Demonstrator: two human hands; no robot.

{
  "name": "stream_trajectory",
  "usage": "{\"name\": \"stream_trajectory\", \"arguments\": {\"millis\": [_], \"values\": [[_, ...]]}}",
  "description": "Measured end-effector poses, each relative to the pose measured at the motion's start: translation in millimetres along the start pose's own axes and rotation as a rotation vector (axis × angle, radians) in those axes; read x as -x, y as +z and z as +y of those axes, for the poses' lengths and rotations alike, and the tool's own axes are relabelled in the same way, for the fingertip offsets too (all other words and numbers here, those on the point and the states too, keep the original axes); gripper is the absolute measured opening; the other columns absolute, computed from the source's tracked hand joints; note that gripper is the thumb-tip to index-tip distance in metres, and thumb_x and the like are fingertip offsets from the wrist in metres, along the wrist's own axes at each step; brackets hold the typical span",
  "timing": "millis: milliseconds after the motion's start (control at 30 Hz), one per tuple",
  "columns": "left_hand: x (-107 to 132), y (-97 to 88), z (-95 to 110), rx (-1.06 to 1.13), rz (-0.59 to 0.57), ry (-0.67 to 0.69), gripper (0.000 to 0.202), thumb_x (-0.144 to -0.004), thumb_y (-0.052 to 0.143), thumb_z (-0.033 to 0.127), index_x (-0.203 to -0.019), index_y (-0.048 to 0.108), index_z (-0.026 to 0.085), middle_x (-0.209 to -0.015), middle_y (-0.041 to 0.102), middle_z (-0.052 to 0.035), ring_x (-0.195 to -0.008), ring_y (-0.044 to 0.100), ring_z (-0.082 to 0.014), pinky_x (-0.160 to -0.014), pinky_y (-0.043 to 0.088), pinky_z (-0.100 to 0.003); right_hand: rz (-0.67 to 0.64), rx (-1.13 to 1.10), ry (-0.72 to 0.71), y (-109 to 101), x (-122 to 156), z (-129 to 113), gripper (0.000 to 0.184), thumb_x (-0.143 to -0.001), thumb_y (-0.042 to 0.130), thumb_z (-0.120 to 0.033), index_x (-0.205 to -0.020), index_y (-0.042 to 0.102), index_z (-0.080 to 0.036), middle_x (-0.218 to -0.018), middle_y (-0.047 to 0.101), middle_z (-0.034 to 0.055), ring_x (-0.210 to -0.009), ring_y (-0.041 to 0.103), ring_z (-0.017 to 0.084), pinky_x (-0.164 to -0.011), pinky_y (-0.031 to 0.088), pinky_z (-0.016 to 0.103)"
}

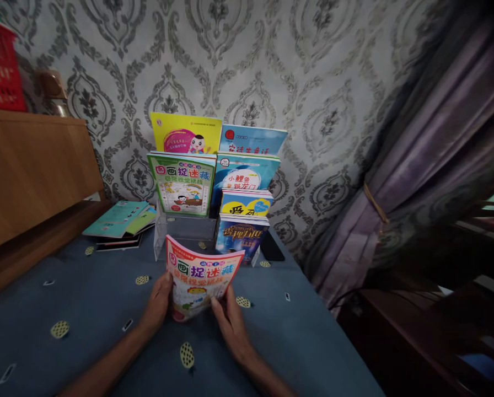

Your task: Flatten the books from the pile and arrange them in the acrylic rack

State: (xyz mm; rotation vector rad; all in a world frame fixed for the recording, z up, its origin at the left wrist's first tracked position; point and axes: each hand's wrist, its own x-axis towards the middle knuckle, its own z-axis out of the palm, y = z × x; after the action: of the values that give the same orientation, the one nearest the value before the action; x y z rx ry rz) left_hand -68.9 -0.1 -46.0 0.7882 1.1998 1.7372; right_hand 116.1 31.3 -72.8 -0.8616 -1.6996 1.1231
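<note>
Between both hands I hold a pink-edged picture book (201,284), upright and slightly bent, its front cover facing me. My left hand (161,298) grips its left edge. On the right edge, my right hand (229,317) has its thumb over the cover. Just behind it stands a clear tiered book rack (161,237). A green picture book (183,187) and a yellow book (184,132) stand in its left column. The right column holds a light blue book (251,139), a teal book (247,173), a yellow-and-blue book (247,205) and a dark blue book (241,234).
A stack of thin books (117,220) lies left of the rack. Right of it lies a dark flat object (272,248). A wooden cabinet (36,171) with a red basket (1,66) borders the left. A tied curtain (379,193) hangs at the right.
</note>
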Motion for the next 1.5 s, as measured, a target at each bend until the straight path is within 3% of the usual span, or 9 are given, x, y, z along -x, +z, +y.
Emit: {"name": "stream_trajectory", "arguments": {"millis": [200,433,533,633,767,900,1033,1267,1500], "values": [[5,-1.7,8,-0.019,-0.037,-0.011,0.07,-0.058,0.073,0.076,-0.093,0.072,0.015,-0.099,0.077,-0.0119,-0.105,0.067,-0.0371,-0.092,0.055,-0.048,0.007,0.014,-0.017,-1,1,2,0.054,-0.095,0.048,-0.052,-0.14,0.045,-0.022,-0.123,0.066,0.0095,-0.114,0.061,0.024,-0.094,0.053,0.038],[3,-16.4,19,-0.141,-0.309,0.046,0.068,-0.067,0.081,0.052,-0.122,0.06,0.017,-0.123,0.069,-0.0132,-0.115,0.063,-0.033,-0.099,0.051,-0.045,0.044,0.053,-0.053,-6,-4,6,0.055,-0.092,0.05,-0.056,-0.136,0.05,-0.023,-0.125,0.066,0.0086,-0.115,0.061,0.026,-0.091,0.056,0.039],[-4,-21.2,31,-0.256,-0.313,0.135,0.065,-0.071,0.08,0.044,-0.125,0.056,0.019,-0.132,0.063,-0.0143,-0.12,0.06,-0.0321,-0.101,0.049,-0.044,0.042,0.043,-0.092,-4,-15,-5,0.053,-0.092,0.049,-0.056,-0.133,0.052,-0.022,-0.116,0.069,0.0081,-0.11,0.063,0.026,-0.088,0.056,0.038],[-19,-22.2,55,-0.429,-0.252,0.233,0.066,-0.069,0.08,0.041,-0.125,0.054,0.018,-0.129,0.064,-0.0161,-0.118,0.06,-0.0343,-0.099,0.05,-0.046,0.04,0.038,-0.144,-2,-36,-27,0.049,-0.093,0.048,-0.055,-0.128,0.055,-0.021,-0.112,0.069,0.0081,-0.106,0.064,0.026,-0.088,0.055,0.038],[-54,-14.0,108,-0.597,-0.224,0.437,0.063,-0.073,0.076,0.044,-0.124,0.052,0.015,-0.128,0.063,-0.0165,-0.12,0.058,-0.0341,-0.103,0.045,-0.048,0.024,0.091,-0.271,-3,-84,-77,0.039,-0.095,0.044,-0.05,-0.119,0.055,-0.021,-0.105,0.068,0.0076,-0.103,0.062,0.024,-0.091,0.05,0.037],[-98,1.6,164,-0.605,-0.198,0.703,0.064,-0.078,0.071,0.045,-0.129,0.048,0.013,-0.133,0.058,-0.0158,-0.124,0.054,-0.0307,-0.107,0.041,-0.046,0.034,0.184,-0.488,-4,-148,-132,0.03,-0.096,0.039,-0.045,-0.108,0.053,-0.021,-0.095,0.064,0.0056,-0.097,0.059,0.022,-0.089,0.047,0.035],[-136,11.6,192,-0.566,-0.152,0.861,0.067,-0.082,0.067,0.046,-0.134,0.043,0.013,-0.137,0.055,-0.0156,-0.126,0.052,-0.0293,-0.109,0.039,-0.045,0.088,0.241,-0.598,-2,-199,-160,0.027,-0.095,0.036,-0.045,-0.1,0.049,-0.022,-0.087,0.059,0.0038,-0.083,0.056,0.021,-0.08,0.045,0.034],[-167,6.9,182,-0.584,-0.098,0.848,0.068,-0.079,0.071,0.046,-0.133,0.044,0.014,-0.132,0.059,-0.0144,-0.125,0.053,-0.0309,-0.109,0.039,-0.047,0.108,0.285,-0.595,1,-219,-149,0.024,-0.095,0.036,-0.044,-0.097,0.046,-0.022,-0.085,0.058,0.0024,-0.078,0.054,0.02,-0.074,0.043,0.032],[-178,1.8,172,-0.618,-0.102,0.875,0.069,-0.08,0.069,0.044,-0.137,0.042,0.016,-0.134,0.058,-0.0131,-0.129,0.05,-0.0306,-0.11,0.037,-0.046,0.102,0.344,-0.55,2,-228,-136,0.022,-0.094,0.036,-0.044,-0.094,0.045,-0.023,-0.087,0.06,0.0045,-0.081,0.056,0.022,-0.075,0.045,0.034]]}}
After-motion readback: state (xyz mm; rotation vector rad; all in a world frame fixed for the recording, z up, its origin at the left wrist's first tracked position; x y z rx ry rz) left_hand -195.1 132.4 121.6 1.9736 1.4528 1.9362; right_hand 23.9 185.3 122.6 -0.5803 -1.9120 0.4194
